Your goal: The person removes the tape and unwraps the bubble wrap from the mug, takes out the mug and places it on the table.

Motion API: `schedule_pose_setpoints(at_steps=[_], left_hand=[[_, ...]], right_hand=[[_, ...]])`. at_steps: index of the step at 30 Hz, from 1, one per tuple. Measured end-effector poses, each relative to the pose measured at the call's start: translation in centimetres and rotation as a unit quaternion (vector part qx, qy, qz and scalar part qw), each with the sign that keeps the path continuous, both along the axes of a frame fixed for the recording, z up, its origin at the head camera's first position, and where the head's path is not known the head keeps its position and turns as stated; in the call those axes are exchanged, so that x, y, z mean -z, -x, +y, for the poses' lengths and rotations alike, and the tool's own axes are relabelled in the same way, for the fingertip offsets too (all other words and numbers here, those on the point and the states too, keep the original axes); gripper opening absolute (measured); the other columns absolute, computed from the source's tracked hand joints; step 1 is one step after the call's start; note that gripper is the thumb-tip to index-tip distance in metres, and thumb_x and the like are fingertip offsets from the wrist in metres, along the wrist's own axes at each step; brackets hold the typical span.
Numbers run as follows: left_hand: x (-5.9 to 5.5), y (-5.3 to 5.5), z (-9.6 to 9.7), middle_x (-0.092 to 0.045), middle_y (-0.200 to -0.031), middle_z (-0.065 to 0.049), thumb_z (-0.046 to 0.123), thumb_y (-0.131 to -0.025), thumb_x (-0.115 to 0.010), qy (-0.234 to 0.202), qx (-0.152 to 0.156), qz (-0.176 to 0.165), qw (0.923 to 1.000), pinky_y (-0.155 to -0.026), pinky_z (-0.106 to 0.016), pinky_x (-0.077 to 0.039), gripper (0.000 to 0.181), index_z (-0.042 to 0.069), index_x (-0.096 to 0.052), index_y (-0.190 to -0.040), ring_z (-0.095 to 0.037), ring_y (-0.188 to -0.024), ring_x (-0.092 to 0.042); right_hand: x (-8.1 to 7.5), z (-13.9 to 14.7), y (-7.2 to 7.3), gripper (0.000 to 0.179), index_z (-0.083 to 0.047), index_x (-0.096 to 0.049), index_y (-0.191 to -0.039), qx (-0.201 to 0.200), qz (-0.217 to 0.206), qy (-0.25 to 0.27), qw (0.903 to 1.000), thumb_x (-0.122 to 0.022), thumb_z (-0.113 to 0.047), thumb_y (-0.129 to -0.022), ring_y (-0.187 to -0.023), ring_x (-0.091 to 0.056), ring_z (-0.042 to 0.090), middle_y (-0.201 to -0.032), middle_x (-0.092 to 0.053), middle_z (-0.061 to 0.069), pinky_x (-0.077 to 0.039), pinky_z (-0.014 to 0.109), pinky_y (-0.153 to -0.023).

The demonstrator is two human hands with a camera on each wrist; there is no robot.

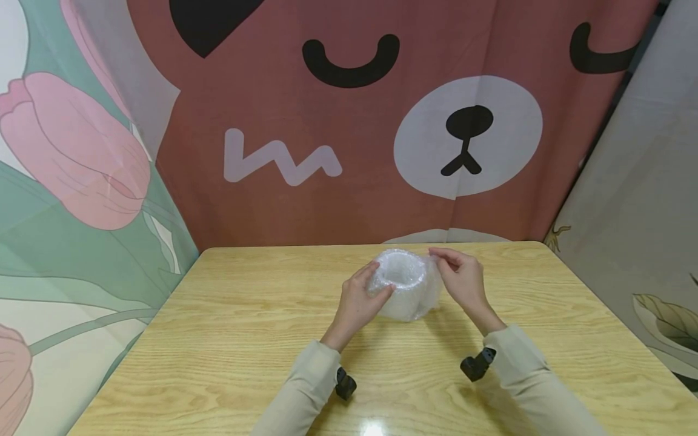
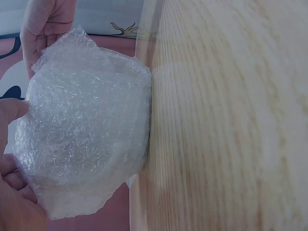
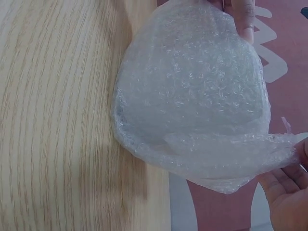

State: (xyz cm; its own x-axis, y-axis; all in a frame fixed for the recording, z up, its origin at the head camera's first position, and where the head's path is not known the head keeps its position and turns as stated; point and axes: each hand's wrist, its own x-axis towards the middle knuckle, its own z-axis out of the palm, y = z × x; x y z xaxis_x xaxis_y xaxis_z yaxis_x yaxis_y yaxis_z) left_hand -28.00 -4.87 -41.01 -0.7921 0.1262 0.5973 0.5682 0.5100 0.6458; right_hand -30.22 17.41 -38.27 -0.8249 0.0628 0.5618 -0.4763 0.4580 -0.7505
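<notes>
A roll of clear bubble wrap point(image 1: 402, 304) stands on end on the wooden table, its round hollow opening facing up. My left hand point(image 1: 355, 304) grips the roll from the left, with the thumb at its near rim and the fingers along the far left side. At the roll's right, my right hand point(image 1: 463, 280) pinches the edge of a loose flap, which stands slightly away from the body of the roll. In the right wrist view that flap point(image 3: 226, 151) stretches toward the right fingertips. The left wrist view shows the bubbled side point(image 2: 91, 120) up close.
The light wood-grain table point(image 1: 234, 339) spreads around the roll on all sides. Behind it hangs a curtain point(image 1: 327, 212) printed with a bear's face. Floral cloth point(image 1: 82, 163) hangs on the left, and pale cloth point(image 1: 627, 200) on the right.
</notes>
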Motion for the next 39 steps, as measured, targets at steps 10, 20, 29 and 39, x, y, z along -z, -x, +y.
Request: schedule_pose_setpoints(at_steps=[10,20,29,39], left_hand=[[0.11,0.02,0.07,-0.057,-0.131,-0.019,0.022,-0.082,-0.078,-0.001,-0.001,0.005,1.0,-0.099,-0.039,-0.043,0.056,-0.008,-0.059,-0.126,-0.031,-0.122,-0.053],[0.08,-0.14,0.06,-0.056,-0.133,-0.017,0.023,-0.083,-0.078,-0.004,-0.002,-0.006,1.0,-0.101,-0.038,-0.042,0.056,-0.007,-0.059,-0.127,-0.03,-0.123,-0.052],[0.04,-0.2,0.02,-0.055,-0.134,-0.017,0.022,-0.083,-0.077,-0.006,0.0,-0.01,0.9999,-0.1,-0.038,-0.042,0.056,-0.006,-0.059,-0.127,-0.031,-0.123,-0.052],[0.09,-0.06,0.03,-0.056,-0.132,-0.019,0.021,-0.083,-0.077,-0.01,0.002,-0.004,0.9999,-0.099,-0.039,-0.043,0.056,-0.007,-0.059,-0.127,-0.032,-0.123,-0.052]], right_hand=[[0.18,-0.01,-0.27,0.022,0.002,-0.072,-0.11,0.015,-0.017,0.029,0.9993,-0.058,-0.004,-0.094,-0.094,-0.067,0.017,-0.107,-0.071,0.013,-0.049,0.012,-0.072],[0.44,0.12,-0.33,0.022,0.004,-0.071,-0.11,0.015,-0.021,0.061,0.9978,-0.056,0.001,-0.094,-0.088,-0.064,0.003,-0.107,-0.069,0.017,-0.048,0.01,-0.071],[0.66,0.31,-0.63,0.022,0.002,-0.071,-0.111,0.021,-0.028,0.079,0.9962,-0.058,-0.004,-0.095,-0.09,-0.065,0.004,-0.108,-0.07,0.014,-0.049,0.012,-0.073],[0.94,0.56,-0.88,0.022,-0.001,-0.072,-0.112,0.034,-0.028,0.101,0.9939,-0.059,-0.007,-0.095,-0.086,-0.064,0.003,-0.108,-0.07,0.012,-0.05,0.013,-0.071]])
